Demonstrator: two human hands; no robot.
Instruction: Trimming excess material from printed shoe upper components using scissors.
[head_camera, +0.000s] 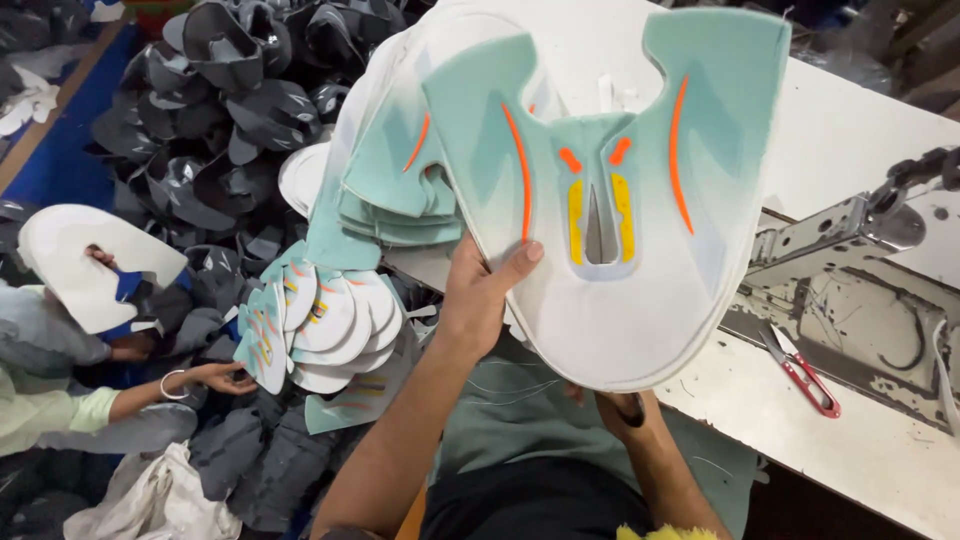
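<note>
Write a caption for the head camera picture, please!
Both hands, left hand and right hand, hold a teal-and-white shoe upper.

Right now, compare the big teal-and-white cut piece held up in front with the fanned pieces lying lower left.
The held piece is single, lifted off the table by the left hand at its edge and the right hand beneath; the fanned pieces are many, overlapped and lying unheld. The held piece fills the view; the fanned pieces look far smaller. Both show teal, white, orange and yellow markings.
</note>
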